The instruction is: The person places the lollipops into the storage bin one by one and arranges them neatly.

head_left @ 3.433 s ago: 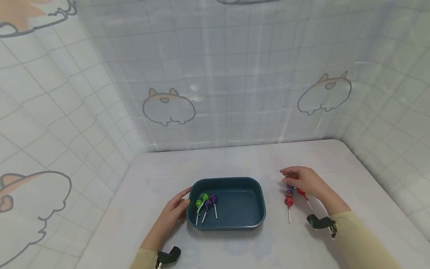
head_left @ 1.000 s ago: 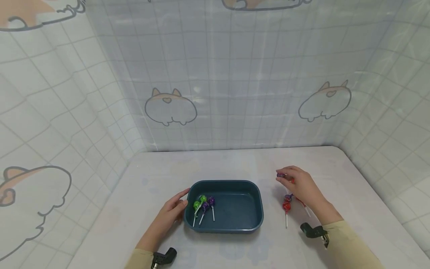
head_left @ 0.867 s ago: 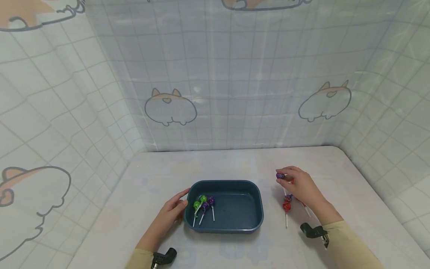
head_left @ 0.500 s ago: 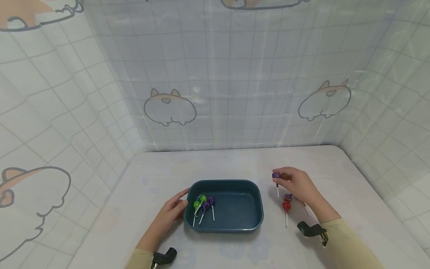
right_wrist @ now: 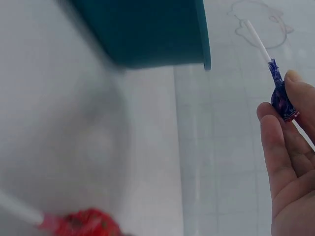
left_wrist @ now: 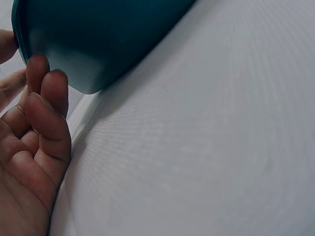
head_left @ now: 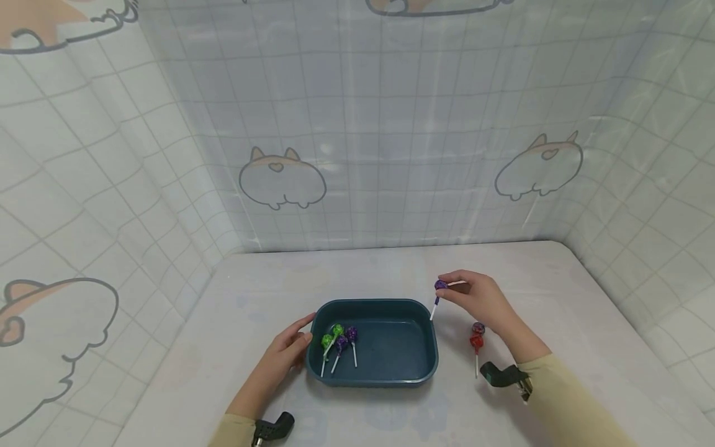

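Observation:
Between thumb and fingertips, my right hand [head_left: 473, 293] pinches a purple lollipop [head_left: 440, 285] by its wrapped head. Its white stick slants down toward the back right corner of a dark teal tray [head_left: 380, 380]. In the right wrist view the lollipop [right_wrist: 281, 101] shows a blue-purple wrapper, tilted stick up. My left hand [head_left: 282, 351] rests at the tray's left side, fingertips at the rim; the left wrist view shows relaxed, bent fingers [left_wrist: 49, 118] beside the tray wall [left_wrist: 93, 44]. Inside the tray's left part lie green lollipops [head_left: 337, 330] and purple lollipops [head_left: 351, 334].
Right of the tray, a red lollipop [head_left: 476, 342] lies on the pale table [head_left: 268, 279] with a darker purple-red lollipop head [head_left: 478, 328] just behind it. My right forearm [head_left: 519, 338] passes close beside them. Tile-patterned sheeting [head_left: 385, 186] surrounds the table.
My right hand took hold of a purple lollipop from the group at the right, lifted it and carried it left to the tray's back right corner. The left hand stays at the tray.

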Demonstrator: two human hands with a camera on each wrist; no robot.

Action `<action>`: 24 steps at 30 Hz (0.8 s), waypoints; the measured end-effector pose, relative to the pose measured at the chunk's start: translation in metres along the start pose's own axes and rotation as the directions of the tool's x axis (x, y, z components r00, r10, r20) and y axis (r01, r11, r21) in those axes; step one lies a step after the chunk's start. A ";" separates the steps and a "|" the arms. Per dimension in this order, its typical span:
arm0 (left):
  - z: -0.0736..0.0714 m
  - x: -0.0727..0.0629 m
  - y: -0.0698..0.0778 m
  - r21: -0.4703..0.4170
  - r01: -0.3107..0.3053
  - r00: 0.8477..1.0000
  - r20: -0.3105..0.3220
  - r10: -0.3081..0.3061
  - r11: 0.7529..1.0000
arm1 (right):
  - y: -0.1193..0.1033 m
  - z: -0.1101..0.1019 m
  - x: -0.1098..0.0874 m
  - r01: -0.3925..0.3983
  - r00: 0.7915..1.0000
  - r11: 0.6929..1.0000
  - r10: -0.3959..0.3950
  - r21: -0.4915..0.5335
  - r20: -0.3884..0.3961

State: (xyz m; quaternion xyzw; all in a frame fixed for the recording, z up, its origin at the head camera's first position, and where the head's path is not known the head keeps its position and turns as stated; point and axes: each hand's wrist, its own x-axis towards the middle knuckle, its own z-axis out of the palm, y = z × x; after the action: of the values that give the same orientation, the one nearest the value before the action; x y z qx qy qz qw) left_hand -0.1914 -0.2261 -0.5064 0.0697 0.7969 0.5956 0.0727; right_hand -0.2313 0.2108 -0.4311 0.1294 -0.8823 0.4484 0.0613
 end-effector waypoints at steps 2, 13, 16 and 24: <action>-0.001 -0.001 0.001 0.002 -0.006 1.000 0.011 0.006 1.000 | -0.005 0.003 0.002 0.013 1.000 1.000 -0.013 0.016 0.006; -0.003 -0.003 0.003 -0.002 0.005 0.999 0.035 -0.005 1.000 | -0.023 0.026 0.009 0.117 0.990 0.993 -0.118 0.020 0.079; -0.004 -0.002 0.002 0.003 0.014 0.999 0.035 -0.014 1.000 | -0.027 0.033 0.012 0.123 0.985 0.992 -0.123 0.004 0.119; -0.004 -0.002 0.000 -0.017 0.029 0.999 0.023 -0.029 0.999 | -0.041 0.054 0.019 0.151 0.953 0.988 -0.149 0.012 0.262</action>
State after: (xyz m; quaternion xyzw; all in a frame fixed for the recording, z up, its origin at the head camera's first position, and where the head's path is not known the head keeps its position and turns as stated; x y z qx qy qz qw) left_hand -0.1907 -0.2300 -0.5052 0.0640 0.7918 0.6006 0.0909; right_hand -0.2371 0.1407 -0.4272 0.2539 -0.8720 0.4179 -0.0216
